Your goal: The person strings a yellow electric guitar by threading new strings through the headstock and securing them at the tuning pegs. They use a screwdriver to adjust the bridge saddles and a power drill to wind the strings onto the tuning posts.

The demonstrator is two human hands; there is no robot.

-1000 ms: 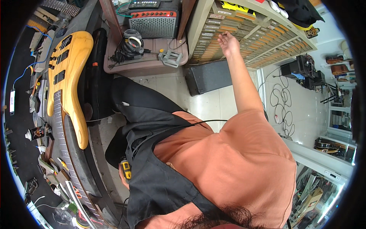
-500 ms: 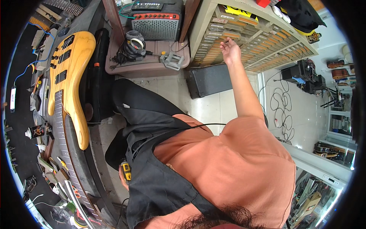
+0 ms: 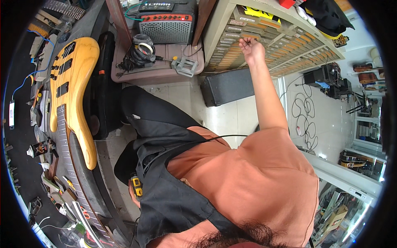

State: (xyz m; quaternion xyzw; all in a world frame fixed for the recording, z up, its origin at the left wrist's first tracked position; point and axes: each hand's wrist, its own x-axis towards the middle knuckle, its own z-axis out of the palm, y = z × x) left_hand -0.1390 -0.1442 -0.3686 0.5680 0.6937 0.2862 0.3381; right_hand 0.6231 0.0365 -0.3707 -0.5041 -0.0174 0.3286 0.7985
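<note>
My left hand [image 3: 133, 192], low beside my dark apron, grips a yellow-and-black power tool [image 3: 137, 187], partly hidden by clothing. My right hand [image 3: 251, 48] is stretched out palm up, fingers loosely curled and apart at the front of a cabinet of small labelled drawers [image 3: 230, 51]; whether the fingertips touch a drawer I cannot tell. To my left a natural-wood bass guitar [image 3: 84, 74] lies on the bench, its neck running toward me.
An amplifier [image 3: 164, 33], coiled cables and a metal tool sit on a pinkish case [image 3: 124, 74]. A black box [image 3: 223, 87] stands below the cabinet. Tools crowd the bench [image 3: 25, 161]. Cables snake over the floor at right, near gear and glass showcases [image 3: 364, 132].
My right hand has moved slightly right and down along the drawer fronts. The bass and bench sit a little lower in view. My left hand still grips the tool.
</note>
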